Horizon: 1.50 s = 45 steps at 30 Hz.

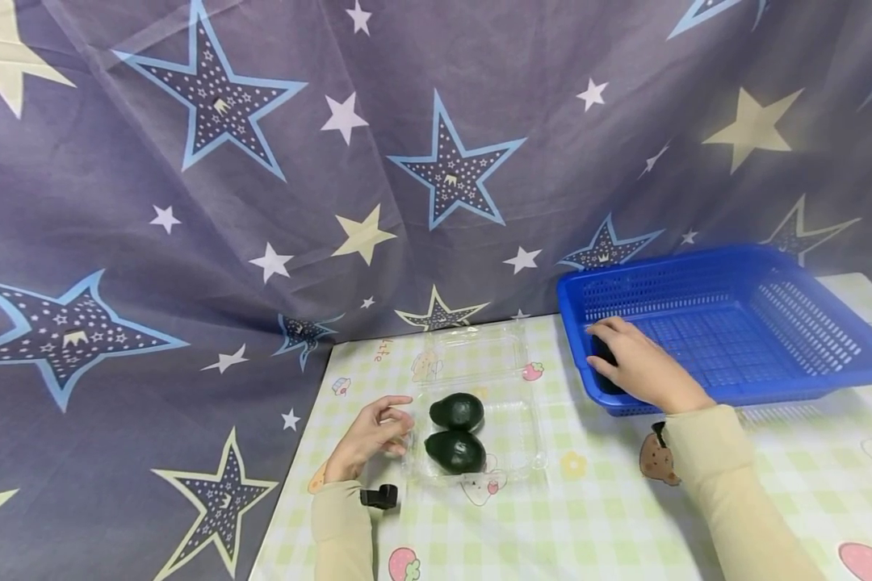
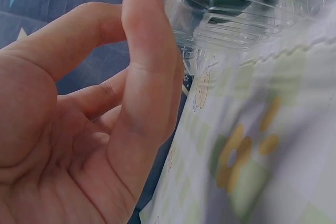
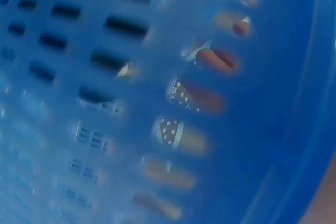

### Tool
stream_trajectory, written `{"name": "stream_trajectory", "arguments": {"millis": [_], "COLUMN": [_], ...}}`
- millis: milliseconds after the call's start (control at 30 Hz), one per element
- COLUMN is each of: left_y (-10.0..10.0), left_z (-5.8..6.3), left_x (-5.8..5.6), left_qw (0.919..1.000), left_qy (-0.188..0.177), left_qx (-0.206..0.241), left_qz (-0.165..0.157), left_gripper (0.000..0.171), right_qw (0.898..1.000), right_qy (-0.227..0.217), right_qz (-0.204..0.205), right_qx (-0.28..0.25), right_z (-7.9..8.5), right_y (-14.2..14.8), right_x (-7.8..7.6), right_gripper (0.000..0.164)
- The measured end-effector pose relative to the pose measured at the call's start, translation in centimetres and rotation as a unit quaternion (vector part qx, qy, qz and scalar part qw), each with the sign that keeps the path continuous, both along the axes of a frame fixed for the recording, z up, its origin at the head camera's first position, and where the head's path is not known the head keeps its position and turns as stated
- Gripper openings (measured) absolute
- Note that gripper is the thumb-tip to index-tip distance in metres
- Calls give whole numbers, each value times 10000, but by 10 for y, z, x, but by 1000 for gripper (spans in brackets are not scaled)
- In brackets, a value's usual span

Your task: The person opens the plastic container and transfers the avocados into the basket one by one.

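Two dark green avocados, an upper one (image 1: 458,411) and a lower one (image 1: 456,452), lie side by side in the left part of a clear plastic clamshell box (image 1: 517,432). Its lid (image 1: 483,351) is folded back flat behind it. My left hand (image 1: 374,436) is at the box's left side, fingers loosely bent, fingertips right at the rim. In the left wrist view nothing shows in its palm. My right hand (image 1: 639,363) reaches into the left end of a blue plastic basket (image 1: 734,323), fingers and thumb around a dark avocado (image 1: 601,349), mostly hidden by the hand.
Under everything is a checked tablecloth (image 1: 596,516) with printed fruit and bears. A star-patterned curtain (image 1: 378,161) hangs close behind the table and down its left side. Slotted basket wall (image 3: 210,119) fills the right wrist view.
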State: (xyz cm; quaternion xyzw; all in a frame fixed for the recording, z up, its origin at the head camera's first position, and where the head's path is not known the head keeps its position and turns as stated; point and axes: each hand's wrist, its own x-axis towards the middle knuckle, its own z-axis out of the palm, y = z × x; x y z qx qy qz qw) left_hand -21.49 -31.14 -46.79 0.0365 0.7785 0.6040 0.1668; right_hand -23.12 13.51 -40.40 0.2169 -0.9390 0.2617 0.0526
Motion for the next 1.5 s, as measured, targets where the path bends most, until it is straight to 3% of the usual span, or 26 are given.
{"name": "stream_trajectory", "arguments": {"millis": [333,833,1033,1200,1500], "left_y": [0,2,0,-1,-1], "left_z": [0,-2,-3,-2,-2], "left_x": [1,-2,0,1,0], "left_qw": [10000,9999,10000,10000,9999], "left_qy": [-3,-1,-7,21,70], "left_qx": [14,-33,6,29,-41], "left_qz": [-7,-109,-44,-81,-129], "left_gripper": [60,59,59,58,58], "right_qw": [9965,9862,9843,9835,9854], "right_qy": [782,1608,1653,1660,1401], "right_qz": [300,393,581,706,967], "right_qx": [-79,-98,-200,-130,-48], "right_z": [-8,-13,-18,-22,-30], "right_y": [-26,-55,-77,-93,-111], "right_x": [2,5,3,4,6], "right_gripper": [37,38,34,40,43]}}
